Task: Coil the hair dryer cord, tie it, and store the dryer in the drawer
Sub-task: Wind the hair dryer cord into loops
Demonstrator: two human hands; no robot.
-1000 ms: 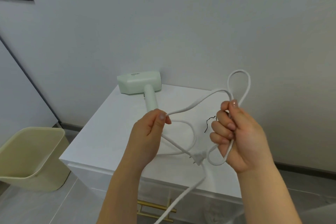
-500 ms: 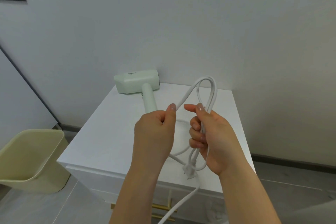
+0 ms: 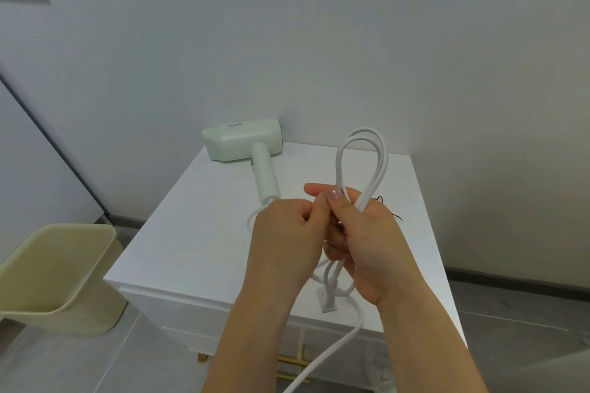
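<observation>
A pale green hair dryer [image 3: 244,145] lies at the back of the white cabinet top [image 3: 191,242], handle pointing toward me. Its white cord [image 3: 362,163] is folded into upright loops that my right hand [image 3: 367,246] grips in the middle. My left hand [image 3: 284,242] presses against the right one and pinches the cord between thumb and fingers. The white plug [image 3: 327,300] dangles below my right hand, and a stretch of cord hangs down over the cabinet front. A thin black twist tie [image 3: 388,210] lies on the top behind my right hand, partly hidden.
A beige plastic bin [image 3: 57,277] stands on the grey floor left of the cabinet. A gold drawer handle [image 3: 292,360] shows on the cabinet front under my arms. White walls close in behind and to the right.
My hands have come together. The left hand brought another length of cord to the right hand, so the wide single loop is now a tighter bundle of loops.
</observation>
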